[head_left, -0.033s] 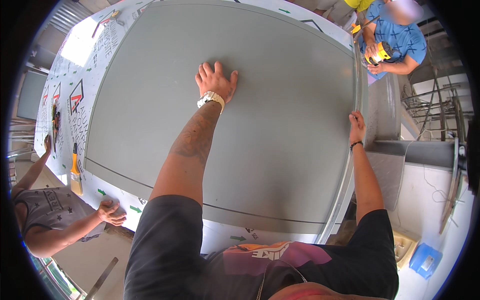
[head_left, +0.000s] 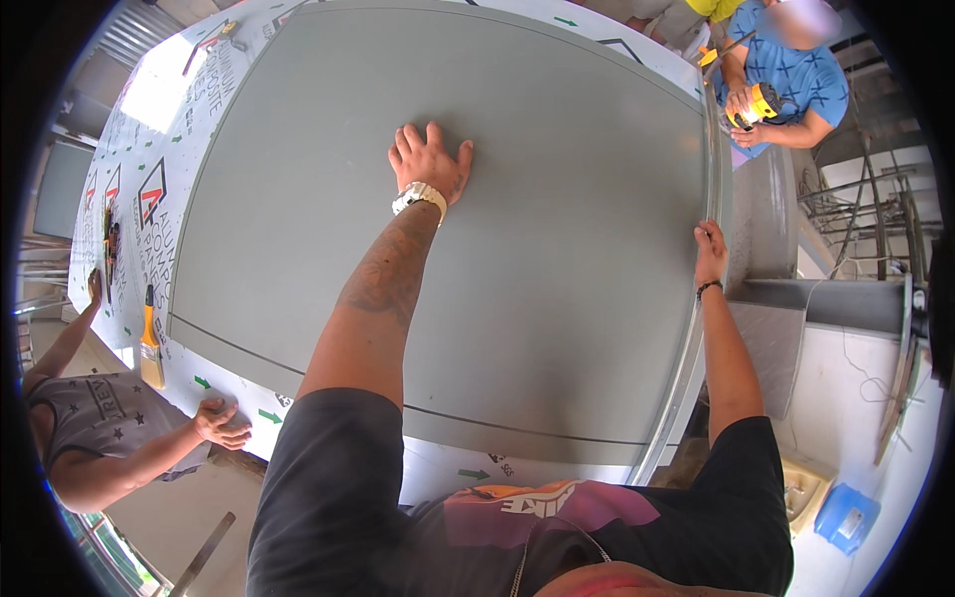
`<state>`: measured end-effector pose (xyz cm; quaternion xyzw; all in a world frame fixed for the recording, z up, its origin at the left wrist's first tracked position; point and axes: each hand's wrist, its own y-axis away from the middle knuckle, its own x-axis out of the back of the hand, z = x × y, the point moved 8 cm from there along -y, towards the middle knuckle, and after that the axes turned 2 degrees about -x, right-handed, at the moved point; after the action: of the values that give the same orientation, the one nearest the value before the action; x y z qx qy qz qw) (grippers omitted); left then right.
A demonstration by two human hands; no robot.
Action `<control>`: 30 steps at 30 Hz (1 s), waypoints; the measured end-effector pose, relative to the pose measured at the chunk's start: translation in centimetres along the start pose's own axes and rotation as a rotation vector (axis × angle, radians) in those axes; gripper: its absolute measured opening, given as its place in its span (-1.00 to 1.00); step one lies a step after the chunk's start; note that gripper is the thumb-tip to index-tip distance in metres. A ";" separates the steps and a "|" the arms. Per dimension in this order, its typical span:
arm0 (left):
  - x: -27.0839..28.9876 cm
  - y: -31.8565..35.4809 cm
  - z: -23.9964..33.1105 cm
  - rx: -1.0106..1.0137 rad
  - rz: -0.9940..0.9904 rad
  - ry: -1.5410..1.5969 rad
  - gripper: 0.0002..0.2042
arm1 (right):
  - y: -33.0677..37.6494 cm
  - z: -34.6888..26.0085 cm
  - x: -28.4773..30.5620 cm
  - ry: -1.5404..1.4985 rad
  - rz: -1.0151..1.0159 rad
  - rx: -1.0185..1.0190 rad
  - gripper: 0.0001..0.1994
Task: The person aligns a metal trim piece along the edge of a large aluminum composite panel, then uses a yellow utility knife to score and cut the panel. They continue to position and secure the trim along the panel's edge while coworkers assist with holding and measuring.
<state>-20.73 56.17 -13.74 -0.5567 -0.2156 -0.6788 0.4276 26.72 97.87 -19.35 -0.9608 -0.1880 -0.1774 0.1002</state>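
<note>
A large grey panel (head_left: 537, 229) with grooves cut near its borders lies flat before me. My left hand (head_left: 430, 164), a white watch on its wrist, presses palm-down near the panel's middle with the fingers spread. Along the panel's right side runs a long metal straightedge bar (head_left: 678, 383). My right hand (head_left: 709, 254), wearing a dark bracelet, has its fingers curled over this bar; part of the grip is hidden.
Beneath the panel is a white printed sheet (head_left: 139, 249). A paintbrush (head_left: 150, 348) with a yellow handle and dark tools (head_left: 109, 239) lie at left, beside a person's hand (head_left: 221, 424). At far right, another person holds a yellow-and-black power tool (head_left: 756, 105) by the bar's far end.
</note>
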 end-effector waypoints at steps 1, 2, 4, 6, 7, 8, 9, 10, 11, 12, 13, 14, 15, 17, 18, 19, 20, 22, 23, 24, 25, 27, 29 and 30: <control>0.0 0.2 0.0 0.002 -0.002 0.004 -0.32 | 0.3 -0.1 0.1 0.004 -0.001 0.022 -0.64; 0.1 0.1 0.0 -0.003 0.010 0.012 -0.32 | 0.3 0.1 0.1 -0.001 -0.001 0.001 -0.64; -0.1 0.8 -0.2 0.005 -0.019 0.000 -0.31 | 0.7 0.7 0.6 0.019 0.035 -0.061 -0.64; -0.1 1.1 -0.2 0.007 -0.017 0.000 -0.31 | 1.0 0.5 0.4 -0.021 -0.004 -0.021 -0.64; -0.1 1.2 -0.2 0.008 -0.014 0.004 -0.31 | 1.1 0.5 0.5 -0.031 -0.005 -0.025 -0.64; 0.0 1.1 -0.2 0.006 -0.003 0.011 -0.31 | 1.0 0.5 0.4 -0.031 -0.006 -0.021 -0.64; -0.1 1.0 -0.2 0.011 -0.007 0.011 -0.31 | 0.9 0.4 0.3 -0.031 -0.007 -0.016 -0.64; -0.1 0.9 -0.2 0.012 -0.004 0.014 -0.31 | 0.6 0.8 0.5 -0.012 0.035 -0.071 -0.65; -0.3 0.7 -0.3 0.026 -0.036 -0.002 -0.31 | 0.5 0.2 0.2 -0.022 -0.007 -0.008 -0.65; 0.1 0.0 -0.1 0.010 0.018 0.018 -0.31 | 0.1 0.0 0.0 -0.018 -0.002 0.005 -0.65; 0.2 0.2 -0.1 0.011 0.021 0.020 -0.31 | 0.1 -0.4 0.0 -0.008 0.000 0.034 -0.65; 0.3 -0.1 0.0 0.010 0.030 0.023 -0.31 | -0.2 -0.4 -0.1 -0.004 0.002 0.016 -0.66; 0.2 -0.1 -0.1 0.017 0.023 0.025 -0.31 | -0.1 -0.6 -0.1 0.001 0.006 0.023 -0.66; 0.2 -0.2 -0.1 0.029 0.010 0.030 -0.31 | -0.1 -1.0 -0.2 0.021 0.007 0.032 -0.67; 0.2 -0.2 -0.1 0.023 0.014 0.029 -0.31 | 0.0 -1.2 -0.2 0.036 0.007 0.036 -0.67; 0.3 -0.2 0.0 0.015 0.020 0.027 -0.32 | 0.0 -1.2 -0.1 0.076 0.027 0.009 -0.67; 0.3 -0.1 0.0 0.013 0.015 0.020 -0.32 | 0.1 -1.6 -0.2 0.070 0.010 0.039 -0.67; 0.4 -0.1 0.0 0.018 0.012 0.023 -0.32 | 0.2 -1.8 -0.2 0.111 0.024 0.038 -0.67; 0.4 -0.1 0.1 0.018 0.009 0.017 -0.31 | 0.2 -1.8 -0.2 0.097 0.019 0.036 -0.67; 0.4 -0.2 0.1 0.020 0.005 0.011 -0.31 | 0.2 -1.9 -0.2 0.089 0.024 0.035 -0.67; 0.6 -0.1 0.1 0.019 0.013 0.016 -0.32 | 0.2 -1.9 -0.3 0.081 0.027 0.034 -0.67; 0.5 -0.2 0.1 0.012 -0.009 0.025 -0.33 | 0.2 -1.9 -0.4 0.058 0.016 0.035 -0.68; 0.4 -0.2 0.0 0.008 -0.023 0.020 -0.33 | 0.2 -1.8 -0.6 0.034 0.011 0.030 -0.68; 0.4 -0.2 0.0 0.006 -0.025 0.013 -0.33 | 0.2 -1.8 -0.6 0.022 0.013 0.025 -0.68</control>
<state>-20.86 56.15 -13.34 -0.5485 -0.2217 -0.6869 0.4221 25.78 97.05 -17.96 -0.9586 -0.1828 -0.1851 0.1157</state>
